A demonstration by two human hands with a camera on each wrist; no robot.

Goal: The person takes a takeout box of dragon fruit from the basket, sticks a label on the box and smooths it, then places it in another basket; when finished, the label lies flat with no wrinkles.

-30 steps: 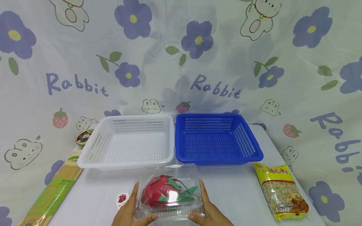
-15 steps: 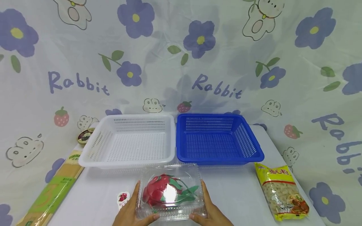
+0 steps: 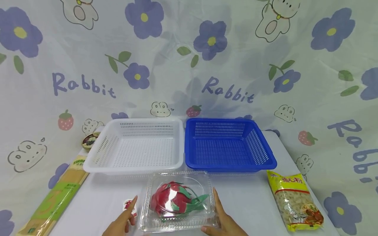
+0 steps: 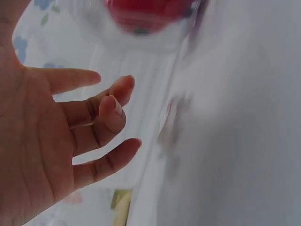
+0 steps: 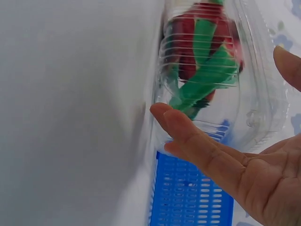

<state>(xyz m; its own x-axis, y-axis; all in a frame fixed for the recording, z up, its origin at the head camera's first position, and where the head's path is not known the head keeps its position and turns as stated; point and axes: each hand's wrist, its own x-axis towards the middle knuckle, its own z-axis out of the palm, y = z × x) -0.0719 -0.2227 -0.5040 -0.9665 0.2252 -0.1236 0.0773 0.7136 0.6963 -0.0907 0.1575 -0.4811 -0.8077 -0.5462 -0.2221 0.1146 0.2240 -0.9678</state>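
A clear plastic clamshell box point(image 3: 177, 225) stands on the white table in the head view. Inside it lies a red dragon fruit point(image 3: 171, 198) with green leaf tips. My left hand point(image 3: 119, 221) is apart from the box's left side, its fingers loosely bent and holding nothing in the left wrist view. At the box's right side is my right hand point(image 3: 226, 220), its fingers extended along the wall and its thumb near the front corner. A small dragon fruit sticker point(image 3: 127, 204) lies on the table, partly hidden behind my left forefinger.
Behind the box stand a white basket point(image 3: 134, 169) and a blue basket point(image 3: 230, 166), side by side. A long noodle pack point(image 3: 56, 200) lies at left, with a small round tin point(image 3: 88, 141) behind it. At right lies a yellow pasta bag point(image 3: 295, 203).
My left hand has let go of the box and moved left, away from it. The right hand stays beside the box, and the view has shifted slightly.
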